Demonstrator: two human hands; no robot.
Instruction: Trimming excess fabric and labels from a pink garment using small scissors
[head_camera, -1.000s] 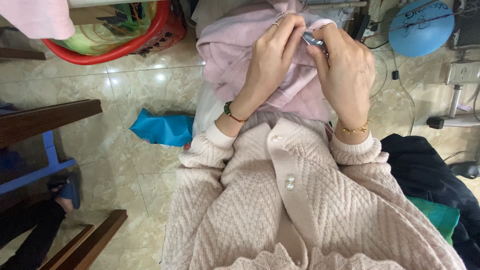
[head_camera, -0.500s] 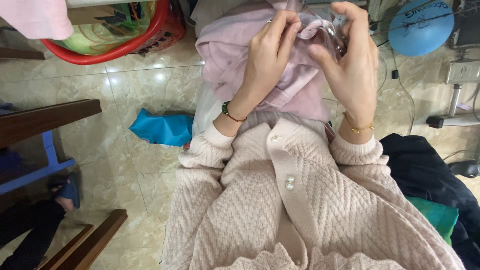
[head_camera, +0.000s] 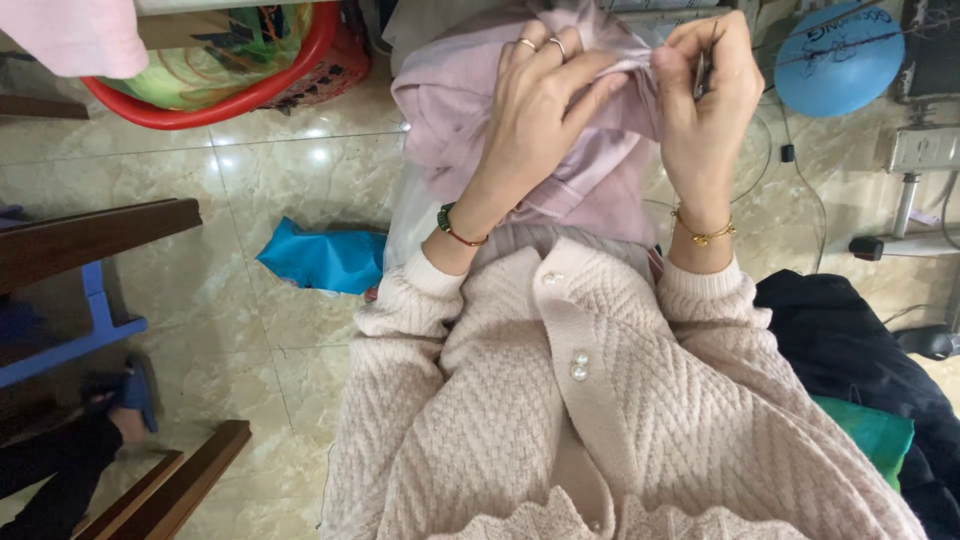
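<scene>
Glossy beige tiled floor (head_camera: 300, 180) underneath, seen from above. Bunched over the lap, at the top middle of the view: a pale lilac soft fabric garment (head_camera: 590, 190), folds running roughly across from left to right, a stitched hem curving below. Directly on it, both hands, close together and almost touching over one gathered ridge of cloth. Left hand (head_camera: 535, 105) draped palm-down, two rings on the fingers, fingertips narrowed to a pinch on the ridge; wrist with a dark green bead bracelet (head_camera: 455, 228) angled in from the lower left. Right hand (head_camera: 705, 95) upright beside it, nearer the fold's end, fingers curled tight and pinching the same ridge, a thin dark metal object (head_camera: 700, 72) barely visible between the fingers, kind not clear; slim gold chain bracelet (head_camera: 703, 232) at the wrist. Below, cream cable-knit cardigan (head_camera: 600, 420) with pearl buttons. Further out: crumpled blue plastic bag (head_camera: 325, 258) on the floor, red round plastic basin (head_camera: 230, 85) upper left, dark wooden bench edge (head_camera: 95, 235), blue balloon (head_camera: 838, 55) upper right, dark cloth pile (head_camera: 860, 350) at right.
</scene>
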